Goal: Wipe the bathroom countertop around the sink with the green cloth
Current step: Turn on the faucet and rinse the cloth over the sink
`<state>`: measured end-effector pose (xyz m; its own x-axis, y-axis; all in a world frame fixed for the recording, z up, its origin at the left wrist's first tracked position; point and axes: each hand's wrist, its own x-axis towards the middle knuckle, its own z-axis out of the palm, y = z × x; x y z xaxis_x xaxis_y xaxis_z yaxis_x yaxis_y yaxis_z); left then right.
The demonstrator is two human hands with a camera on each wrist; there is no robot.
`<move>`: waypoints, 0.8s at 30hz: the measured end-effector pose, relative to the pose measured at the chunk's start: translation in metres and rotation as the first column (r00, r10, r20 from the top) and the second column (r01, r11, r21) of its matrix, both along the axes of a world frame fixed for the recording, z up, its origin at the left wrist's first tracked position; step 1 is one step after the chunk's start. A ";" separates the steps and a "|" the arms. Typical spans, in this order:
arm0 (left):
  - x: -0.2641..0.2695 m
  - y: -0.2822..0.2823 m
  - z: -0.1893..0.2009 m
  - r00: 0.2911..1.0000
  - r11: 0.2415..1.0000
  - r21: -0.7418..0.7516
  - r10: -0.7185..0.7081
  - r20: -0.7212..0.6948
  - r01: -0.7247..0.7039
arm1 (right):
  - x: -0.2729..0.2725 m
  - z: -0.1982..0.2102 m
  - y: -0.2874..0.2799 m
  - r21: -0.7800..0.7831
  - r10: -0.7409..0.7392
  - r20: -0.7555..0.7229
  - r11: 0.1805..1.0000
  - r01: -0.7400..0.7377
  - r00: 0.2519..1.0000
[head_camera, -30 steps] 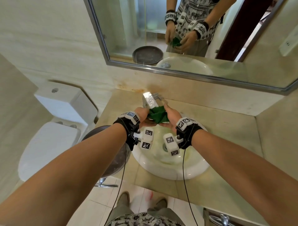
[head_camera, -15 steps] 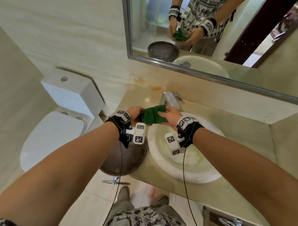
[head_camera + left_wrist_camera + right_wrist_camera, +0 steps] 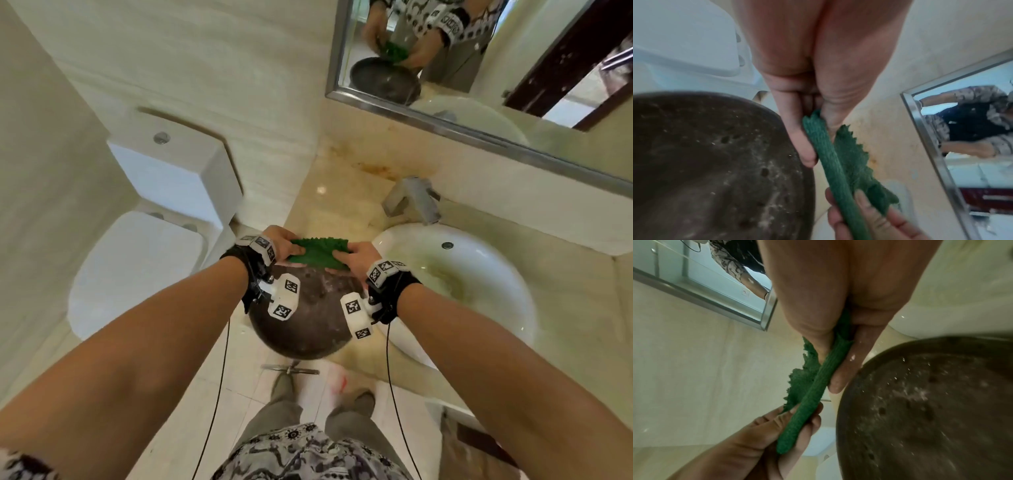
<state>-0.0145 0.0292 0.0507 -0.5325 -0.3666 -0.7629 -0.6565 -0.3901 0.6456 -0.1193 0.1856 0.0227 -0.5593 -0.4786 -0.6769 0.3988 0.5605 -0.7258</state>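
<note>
Beige marble worktop (image 3: pixel 346 192) runs under a framed mirror (image 3: pixel 479 137), with a white sink (image 3: pixel 479 274) set into it. Left hand (image 3: pixel 279 245) pinches the left end of the green cloth (image 3: pixel 320 251) between thumb and fingers (image 3: pixel 797 142). Right hand (image 3: pixel 356 258) pinches the opposite end the same way, fingers (image 3: pixel 846 369) curled beneath. Cloth is folded into a narrow band, long axis running from 9 to 3 o'clock in the head view, serrated edge toward 12 o'clock. Both forearms reach forward, converging, wrists level. Cloth sits over the far rim of a dark round basin (image 3: pixel 308 322), at the worktop's left edge; contact cannot be confirmed. Faucet (image 3: pixel 411 202) stands at 1 o'clock of the hands. Toilet (image 3: pixel 137 267) lies at 9 o'clock.
</note>
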 end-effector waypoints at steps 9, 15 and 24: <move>0.024 0.001 -0.059 0.911 0.865 -0.305 -0.332 0.244 0.397 | 0.033 -0.046 0.013 0.360 0.123 -0.172 0.931 -0.054 0.977; 0.043 -0.002 -0.092 0.801 0.700 -0.402 -0.444 0.401 0.590 | 0.046 -0.059 0.025 0.523 0.307 -0.127 0.829 -0.199 0.943; 0.046 0.009 -0.095 0.717 0.511 -0.504 -0.488 0.497 0.697 | 0.050 -0.052 0.025 0.635 0.568 -0.215 0.699 -0.328 0.794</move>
<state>0.0313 0.0381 -0.0448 -0.6311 -0.4678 -0.6188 -0.7481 0.5781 0.3258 -0.0690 0.2109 -0.0291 -0.6335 -0.3585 -0.6857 -0.2383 0.9335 -0.2679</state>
